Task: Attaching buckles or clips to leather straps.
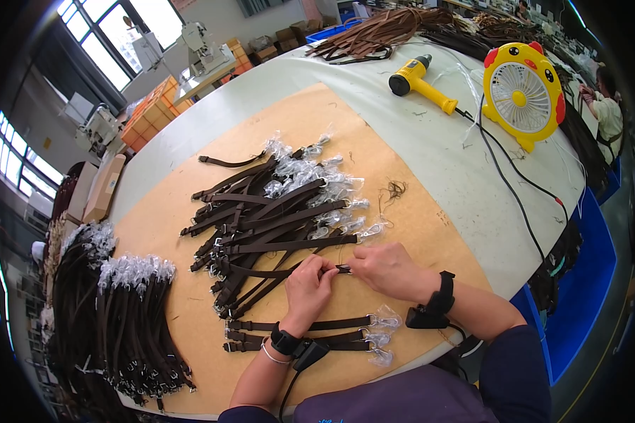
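A dark brown strap (268, 272) stretches from the pile into my hands. My left hand (309, 287) pinches it between thumb and fingers. Close by on the right, my right hand (389, 269) is closed on the same strap's end; its fingertips cover the detail there. Beyond my hands lies a heap of similar brown straps (282, 215) with metal buckles and hooks wrapped in clear plastic (307, 176). Nearer to me, a few straps (310, 326) lie side by side, their plastic-wrapped ends (382, 338) pointing right. My wrists carry black bands.
A dense bundle of straps (137, 324) lies at the left. Brown paper (317, 113) covers part of the table. A yellow heat gun (423, 84), a yellow animal-shaped fan (522, 95) and their cables occupy the far right. Blue bins (585, 282) stand beside the table.
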Demonstrator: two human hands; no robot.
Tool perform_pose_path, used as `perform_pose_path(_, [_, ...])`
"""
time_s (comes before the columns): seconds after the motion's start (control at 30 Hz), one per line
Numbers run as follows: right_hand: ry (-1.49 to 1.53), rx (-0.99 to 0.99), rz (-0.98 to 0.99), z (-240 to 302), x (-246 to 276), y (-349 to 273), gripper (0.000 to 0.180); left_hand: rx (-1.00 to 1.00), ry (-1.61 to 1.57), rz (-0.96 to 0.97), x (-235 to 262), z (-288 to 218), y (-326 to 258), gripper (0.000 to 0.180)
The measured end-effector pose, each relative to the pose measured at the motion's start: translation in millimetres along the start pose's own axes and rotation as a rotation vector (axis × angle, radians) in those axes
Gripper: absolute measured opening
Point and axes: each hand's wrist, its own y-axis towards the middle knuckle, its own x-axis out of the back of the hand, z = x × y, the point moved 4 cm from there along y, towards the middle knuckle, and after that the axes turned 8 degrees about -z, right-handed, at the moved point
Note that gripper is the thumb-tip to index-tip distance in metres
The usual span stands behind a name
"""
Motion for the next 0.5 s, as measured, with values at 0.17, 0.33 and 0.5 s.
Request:
perform_pose_path(0.17, [0.052,-0.079,-0.042,-2.2,5.3,-2.5,0.012,0.069,-0.052,0.009,-1.0,6.2,1.0,0.012])
perform_pose_path(0.33, [0.058,-0.051,-0.064,-0.5,9.0,-1.3,0.014,0.087,-0.05,0.012,-1.4,5.1,0.4,0.012])
perform_pose_path(0.5, [0.058,-0.02,-0.058,-1.1,4.1,-1.1,0.014,0.079,-0.033,0.013,-0.9,3.7,0.5,0.012])
